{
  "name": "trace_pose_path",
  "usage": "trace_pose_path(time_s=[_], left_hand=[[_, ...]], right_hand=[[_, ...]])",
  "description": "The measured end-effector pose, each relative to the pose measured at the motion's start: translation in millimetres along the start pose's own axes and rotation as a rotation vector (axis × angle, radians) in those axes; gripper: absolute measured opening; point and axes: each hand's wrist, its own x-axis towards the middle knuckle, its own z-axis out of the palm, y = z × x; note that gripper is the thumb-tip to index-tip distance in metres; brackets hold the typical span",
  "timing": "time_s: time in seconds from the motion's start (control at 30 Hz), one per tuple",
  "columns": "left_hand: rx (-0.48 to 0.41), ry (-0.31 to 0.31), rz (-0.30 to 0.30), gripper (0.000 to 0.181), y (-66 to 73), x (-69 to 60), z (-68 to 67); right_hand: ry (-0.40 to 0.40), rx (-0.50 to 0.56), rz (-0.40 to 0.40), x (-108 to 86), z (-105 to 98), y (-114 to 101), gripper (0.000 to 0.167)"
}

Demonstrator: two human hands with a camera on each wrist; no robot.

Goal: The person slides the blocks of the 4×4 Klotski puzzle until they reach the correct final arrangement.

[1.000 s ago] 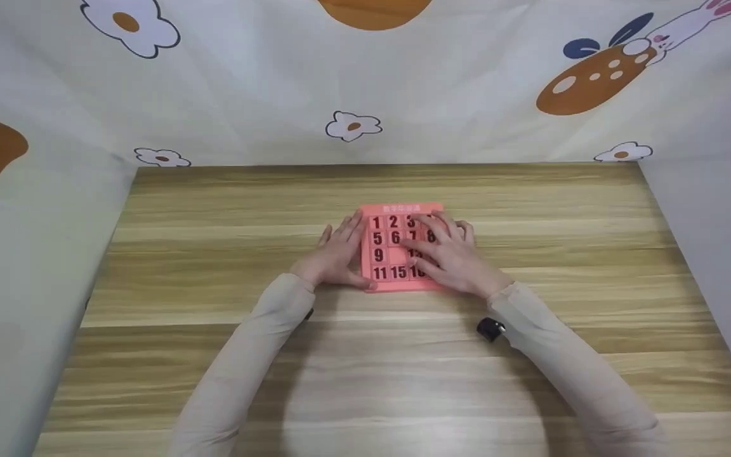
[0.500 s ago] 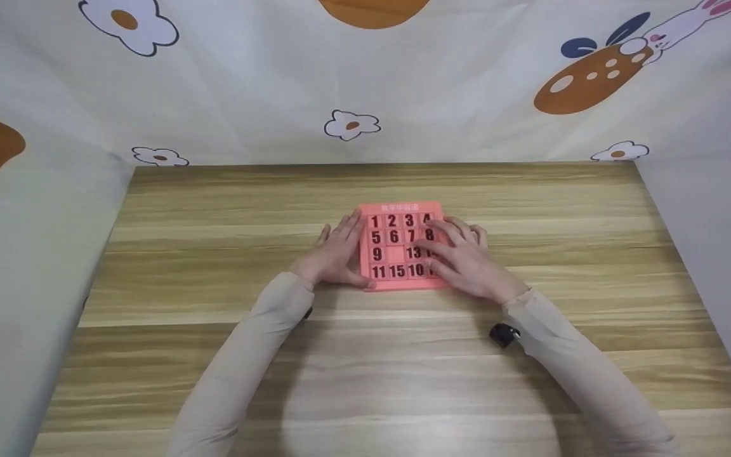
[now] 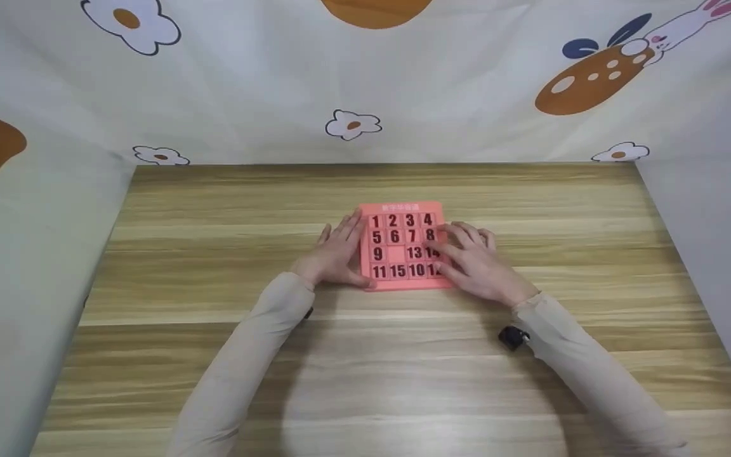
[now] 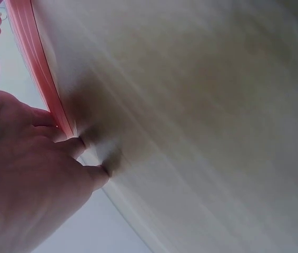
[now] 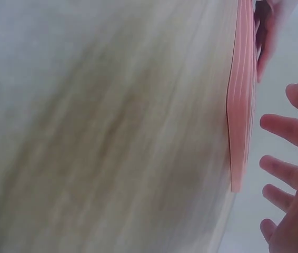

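Observation:
A pink number slide puzzle (image 3: 402,285) lies flat on the wooden table in the head view, with black numerals on its tiles and a gap in the third row between 9 and 13. The left hand (image 3: 334,257) rests along the puzzle's left side, fingers straight against the edge and thumb at the lower left corner. In the left wrist view its fingers (image 4: 78,146) touch the pink side. Over the right edge hovers the right hand (image 3: 480,266), fingers spread and slightly bent, covering part of the 12 and 14 tiles. The right wrist view shows its fingers (image 5: 283,174) apart from the puzzle, holding nothing.
A wood-grain table (image 3: 226,209) extends around the puzzle. Behind it hangs a pale cloth (image 3: 264,76) printed with flowers, carrots and a rabbit, and pale walls (image 3: 708,222) close in the sides. A black wrist camera (image 3: 513,337) sits below the right sleeve.
The right hand has drawn back to the right off the tiles, uncovering the 3, 4, 8, 10, 13 and most of the 12 and 14. The left hand and puzzle stay put.

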Motion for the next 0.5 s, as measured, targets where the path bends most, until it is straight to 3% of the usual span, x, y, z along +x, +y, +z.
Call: trace_pose_path(time_s=[0.33,0.5], left_hand=[[0.008,-0.006,-0.011,0.13,0.2,0.9,0.6],[0.01,-0.005,-0.019,0.13,0.0,1.1,0.8]], right_hand=[[0.02,-0.013,-0.049,-0.1,-0.9,-5.2,0.041],[-0.009,-0.038,-0.085,-0.8,1.5,-6.2,0.041]])
